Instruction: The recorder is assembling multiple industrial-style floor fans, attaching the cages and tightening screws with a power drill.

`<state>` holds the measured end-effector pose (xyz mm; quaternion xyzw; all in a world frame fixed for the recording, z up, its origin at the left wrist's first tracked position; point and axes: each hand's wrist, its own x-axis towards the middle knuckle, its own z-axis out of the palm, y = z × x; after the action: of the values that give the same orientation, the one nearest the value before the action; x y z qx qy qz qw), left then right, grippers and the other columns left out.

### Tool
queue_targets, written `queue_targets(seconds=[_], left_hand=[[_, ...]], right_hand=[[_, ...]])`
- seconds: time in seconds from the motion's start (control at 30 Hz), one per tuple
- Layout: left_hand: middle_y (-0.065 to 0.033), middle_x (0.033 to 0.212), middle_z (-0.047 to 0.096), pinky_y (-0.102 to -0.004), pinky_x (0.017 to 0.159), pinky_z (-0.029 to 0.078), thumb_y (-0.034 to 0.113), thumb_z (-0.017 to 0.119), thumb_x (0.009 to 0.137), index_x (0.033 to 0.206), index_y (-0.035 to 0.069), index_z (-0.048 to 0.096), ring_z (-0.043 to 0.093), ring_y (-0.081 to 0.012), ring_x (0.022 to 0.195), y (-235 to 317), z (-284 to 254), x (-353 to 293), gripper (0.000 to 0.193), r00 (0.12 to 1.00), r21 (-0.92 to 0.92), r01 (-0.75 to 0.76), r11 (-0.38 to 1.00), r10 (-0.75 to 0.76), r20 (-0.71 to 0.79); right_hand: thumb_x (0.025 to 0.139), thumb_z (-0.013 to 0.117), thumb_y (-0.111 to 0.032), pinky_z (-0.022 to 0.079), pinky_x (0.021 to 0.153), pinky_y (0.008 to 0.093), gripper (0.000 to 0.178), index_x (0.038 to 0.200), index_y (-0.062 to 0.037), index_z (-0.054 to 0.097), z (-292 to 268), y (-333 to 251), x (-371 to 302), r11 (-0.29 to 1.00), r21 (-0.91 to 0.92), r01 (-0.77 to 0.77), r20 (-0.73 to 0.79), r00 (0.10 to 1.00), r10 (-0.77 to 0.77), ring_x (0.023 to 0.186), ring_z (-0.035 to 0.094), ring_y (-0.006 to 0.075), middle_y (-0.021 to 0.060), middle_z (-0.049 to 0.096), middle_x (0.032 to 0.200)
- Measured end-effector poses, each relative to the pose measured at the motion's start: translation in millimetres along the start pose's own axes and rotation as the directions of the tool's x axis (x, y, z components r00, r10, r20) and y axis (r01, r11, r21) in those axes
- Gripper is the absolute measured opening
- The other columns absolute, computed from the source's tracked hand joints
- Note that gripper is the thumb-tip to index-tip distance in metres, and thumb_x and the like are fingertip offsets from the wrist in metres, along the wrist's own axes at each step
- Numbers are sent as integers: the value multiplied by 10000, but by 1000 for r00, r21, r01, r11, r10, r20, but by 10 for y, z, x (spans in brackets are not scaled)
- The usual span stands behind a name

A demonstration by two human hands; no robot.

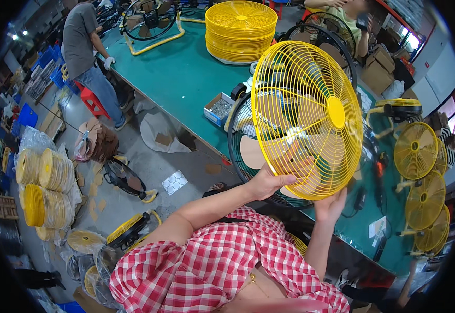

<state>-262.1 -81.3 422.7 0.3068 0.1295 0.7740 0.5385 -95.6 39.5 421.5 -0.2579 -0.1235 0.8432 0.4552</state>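
Note:
A round yellow wire fan grille (335,112) is held up, tilted, in front of me over the workbench. My left hand (270,182) grips its lower left rim, thumb on the near face and some fingers seen through the wires. At the bottom of the rim my right hand (331,205) holds it too, with its fingertips partly behind the grille. Behind it a fan with a black ring (230,141) and tan blades (252,152) lies on the bench, largely covered by the grille.
The green workbench (164,73) bears a stack of yellow grilles (241,36), a small box of screws (219,107) and a corded power tool (380,175). A person (84,52) stands far left; another (350,21) is across the bench. Finished fans (424,201) line the right.

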Motion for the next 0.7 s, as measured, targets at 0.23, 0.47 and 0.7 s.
queue_targets(seconds=[0.23, 0.47, 0.7], left_hand=[[-113, 1345, 394, -326, 1009, 341, -21, 547, 842, 1399, 65, 188, 426, -193, 1192, -260, -73, -63, 669, 999, 224, -6, 975, -2, 40], [-67, 1306, 442, -293, 987, 343, 50, 568, 857, 1328, 10, 340, 427, -160, 1176, -405, -50, -80, 525, 991, 385, -17, 923, -35, 126], [-88, 1286, 462, -308, 985, 349, 38, 573, 851, 1324, 14, 359, 439, -175, 1158, -371, 18, -66, 519, 986, 326, 54, 944, -103, 134]], right_hand=[[938, 350, -353, 330, 1007, 444, 435, 1257, -68, 431, -186, 142, -44, 975, 200, -96, 12, 995, 95, 1186, 440, 251, 96, 469, 1290], [940, 337, -354, 347, 997, 414, 441, 1251, -60, 444, -281, 106, 131, 987, 145, -76, 0, 997, 77, 1186, 446, 251, 85, 473, 1292], [925, 361, -342, 407, 943, 408, 416, 1184, -43, 490, -103, 64, 61, 997, 73, -22, -56, 998, 26, 1093, 513, 254, 97, 532, 1206]])
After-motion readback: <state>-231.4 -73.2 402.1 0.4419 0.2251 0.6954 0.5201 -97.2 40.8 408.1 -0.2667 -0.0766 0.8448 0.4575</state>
